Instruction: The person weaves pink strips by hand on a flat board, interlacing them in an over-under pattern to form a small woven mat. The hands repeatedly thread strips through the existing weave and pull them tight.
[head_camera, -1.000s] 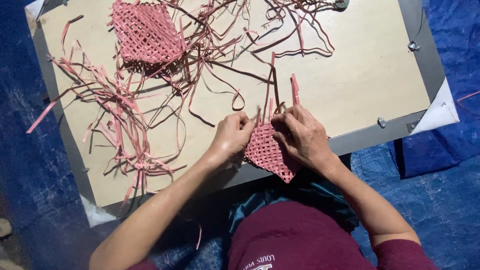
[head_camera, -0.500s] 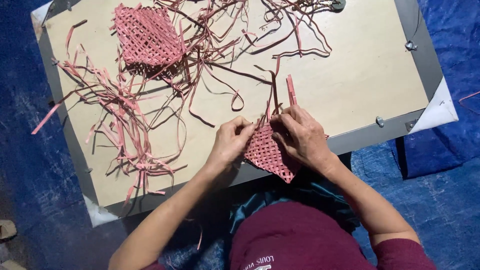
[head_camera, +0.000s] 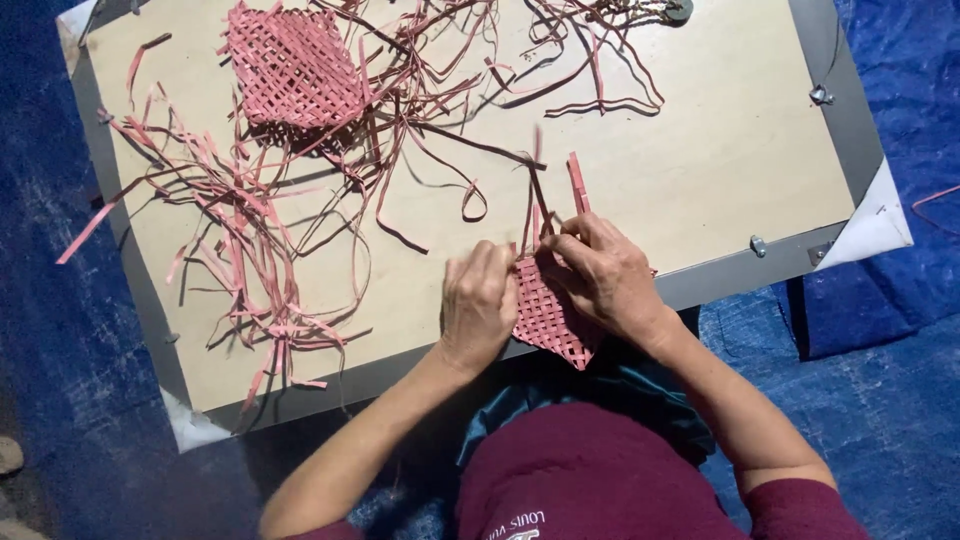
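A small pink woven mat (head_camera: 546, 317) of flat strips lies at the near edge of a pale wooden board (head_camera: 700, 150). My left hand (head_camera: 478, 303) grips its left edge with curled fingers. My right hand (head_camera: 605, 275) presses on its right side and pinches the loose pink strips (head_camera: 576, 183) that stick up from the top of the weave. Part of the mat is hidden under both hands.
A larger pink woven mat (head_camera: 293, 67) lies at the board's far left, with several loose pink and brown strips (head_camera: 240, 240) scattered around it. The board has a grey metal frame (head_camera: 850, 110) and rests on a blue tarp (head_camera: 880, 380).
My hands have shifted only slightly on the small mat; the upright strips above it lean a little differently. Nothing else on the board has moved.
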